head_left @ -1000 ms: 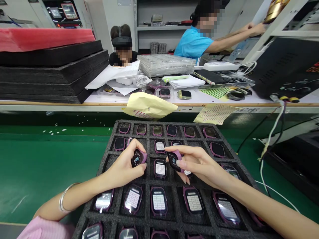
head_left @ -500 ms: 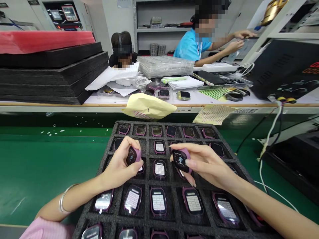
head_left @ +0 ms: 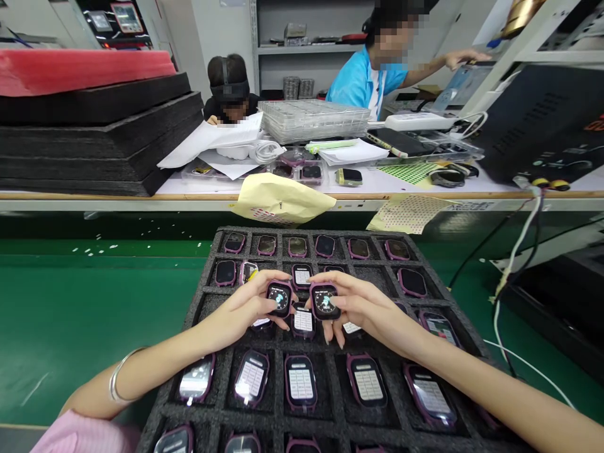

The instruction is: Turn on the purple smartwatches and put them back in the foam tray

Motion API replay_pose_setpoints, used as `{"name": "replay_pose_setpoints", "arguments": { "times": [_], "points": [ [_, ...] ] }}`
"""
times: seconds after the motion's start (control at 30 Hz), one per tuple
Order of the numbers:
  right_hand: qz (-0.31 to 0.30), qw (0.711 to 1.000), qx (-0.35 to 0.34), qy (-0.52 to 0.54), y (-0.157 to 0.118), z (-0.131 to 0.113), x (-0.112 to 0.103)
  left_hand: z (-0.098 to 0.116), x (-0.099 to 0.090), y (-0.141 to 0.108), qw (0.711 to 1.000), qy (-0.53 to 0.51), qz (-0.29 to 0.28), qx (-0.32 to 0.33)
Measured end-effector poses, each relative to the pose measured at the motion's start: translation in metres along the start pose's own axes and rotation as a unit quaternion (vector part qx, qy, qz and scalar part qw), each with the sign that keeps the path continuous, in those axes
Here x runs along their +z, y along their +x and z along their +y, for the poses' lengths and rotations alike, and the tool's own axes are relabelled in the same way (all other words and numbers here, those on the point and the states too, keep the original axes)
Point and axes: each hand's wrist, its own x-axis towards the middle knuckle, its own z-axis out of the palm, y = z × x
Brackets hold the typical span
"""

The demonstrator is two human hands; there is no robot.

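My left hand [head_left: 257, 301] holds a purple watch [head_left: 279, 299] upright, its lit dial facing me. A second purple watch [head_left: 325, 302], also with a lit dial, is gripped in my right hand [head_left: 361, 305]. Both hands are side by side above a black foam tray [head_left: 278, 402]. Purple watches without straps lie in its compartments; several show white grid screens, like the one in the middle [head_left: 301, 380], while those in the back row [head_left: 297, 246] are dark. A compartment [head_left: 377, 277] right of my right fingers holds no watch.
Behind the tray, a bench [head_left: 189, 189] bears stacked black foam [head_left: 94, 145], clear plastic trays [head_left: 314, 119], papers and a yellow-green watch [head_left: 349, 177]. A black case [head_left: 542, 126] and hanging cables [head_left: 514, 270] are at right. Two people are beyond the bench.
My left hand has moved right and turned its watch face towards me. My right hand has shifted slightly left with its watch. The person in blue has lowered one arm out of sight.
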Motion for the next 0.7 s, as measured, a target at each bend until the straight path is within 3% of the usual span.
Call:
{"name": "replay_pose_setpoints", "arguments": {
  "times": [0.23,0.7],
  "points": [
    [0.007,0.999,-0.029,-0.035,-0.0002,0.0076,-0.0007,-0.0013,-0.0008,-0.0011,0.998,0.067,-0.011,0.012],
    [-0.009,0.998,-0.029,-0.056,-0.0014,0.0037,0.002,0.0007,0.001,-0.0008,0.995,0.101,-0.017,0.014]
  ]
}}
